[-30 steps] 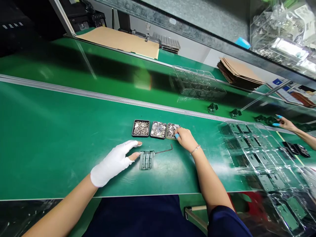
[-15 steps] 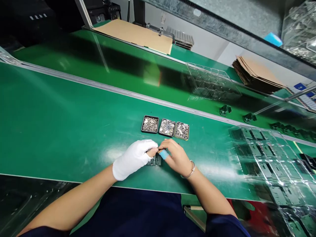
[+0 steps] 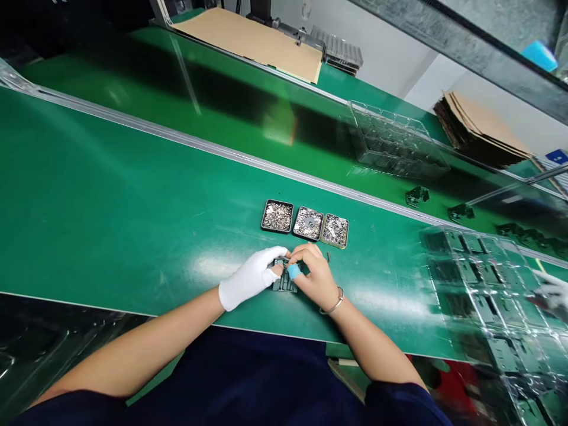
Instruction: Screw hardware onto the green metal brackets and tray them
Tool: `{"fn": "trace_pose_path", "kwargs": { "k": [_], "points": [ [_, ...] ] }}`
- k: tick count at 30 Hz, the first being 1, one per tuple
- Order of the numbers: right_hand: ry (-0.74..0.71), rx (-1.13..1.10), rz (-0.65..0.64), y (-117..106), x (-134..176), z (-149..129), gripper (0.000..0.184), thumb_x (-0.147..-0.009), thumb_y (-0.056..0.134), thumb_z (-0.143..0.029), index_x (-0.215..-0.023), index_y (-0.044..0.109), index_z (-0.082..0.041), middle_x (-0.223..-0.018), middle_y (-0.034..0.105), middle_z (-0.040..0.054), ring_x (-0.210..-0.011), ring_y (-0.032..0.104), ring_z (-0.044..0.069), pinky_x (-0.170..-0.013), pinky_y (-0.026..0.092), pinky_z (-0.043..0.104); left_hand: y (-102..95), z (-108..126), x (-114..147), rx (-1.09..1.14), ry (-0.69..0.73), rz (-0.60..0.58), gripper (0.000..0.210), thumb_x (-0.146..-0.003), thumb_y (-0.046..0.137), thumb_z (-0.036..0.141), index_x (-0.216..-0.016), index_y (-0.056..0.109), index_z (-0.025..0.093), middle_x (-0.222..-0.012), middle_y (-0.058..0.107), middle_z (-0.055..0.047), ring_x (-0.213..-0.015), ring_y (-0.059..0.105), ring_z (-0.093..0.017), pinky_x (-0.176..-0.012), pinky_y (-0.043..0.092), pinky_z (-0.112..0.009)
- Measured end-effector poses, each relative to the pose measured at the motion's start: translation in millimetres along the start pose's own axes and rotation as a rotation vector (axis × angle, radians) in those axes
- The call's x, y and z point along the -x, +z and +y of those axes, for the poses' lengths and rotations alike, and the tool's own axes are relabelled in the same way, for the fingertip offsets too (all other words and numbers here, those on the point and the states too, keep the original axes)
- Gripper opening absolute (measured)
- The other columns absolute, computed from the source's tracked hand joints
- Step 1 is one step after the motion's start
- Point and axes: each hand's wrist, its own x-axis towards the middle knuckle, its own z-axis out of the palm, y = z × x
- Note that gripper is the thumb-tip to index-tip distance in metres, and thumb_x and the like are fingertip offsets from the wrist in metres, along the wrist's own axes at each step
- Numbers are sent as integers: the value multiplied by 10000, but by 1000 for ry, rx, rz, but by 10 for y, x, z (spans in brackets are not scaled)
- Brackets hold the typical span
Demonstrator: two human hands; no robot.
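My left hand, in a white glove with bare fingertips, is closed on the left and far side of a small dark green slotted part. The part lies on the green bench just in front of me. My right hand, bare with blue tape around a digit and a bracelet at the wrist, has its fingertips pinched together over the same part. Whatever sits in that pinch is too small and covered to name. Beyond my hands stand three small trays of tiny metal pieces: a left tray, a middle tray and a right tray.
A small dark reddish piece lies right of my hand. Clear plastic trays of green parts cover the bench's right side, where another person's gloved hand reaches in. A metal rail crosses behind; green pieces lie beyond.
The view has shifted slightly. My fingers have opened up a little around the green part, so more of it shows. Another person's gloved hand has appeared at the right edge.
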Motion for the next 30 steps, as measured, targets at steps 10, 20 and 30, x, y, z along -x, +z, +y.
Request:
{"fn": "trace_pose_path", "kwargs": {
  "k": [10,20,30],
  "points": [
    [-41,115,6,91,64,25,89,-810,509,-142,-827,522,-228,-847,618,23,-867,584,183,-947,366,439,53,-11,15,33,-78,14,253,-804,441,283,-977,577,158,-970,656,-68,-888,611,-201,-834,490,-314],
    [137,-186,-49,77,58,59,92,-809,515,-152,-873,527,-217,-921,580,48,-905,566,184,-829,451,358,19,44,2,144,-77,3,249,-861,415,362,-922,560,169,-881,621,-36,-835,585,-183,-773,485,-308],
    [319,-421,-164,41,46,153,179,-785,519,-184,-963,511,-207,-916,553,17,-861,559,147,-798,474,303,-41,116,-3,-53,-98,63,290,-831,498,317,-1083,480,176,-1059,609,-71,-1019,594,-208,-871,497,-360]
  ]
}}
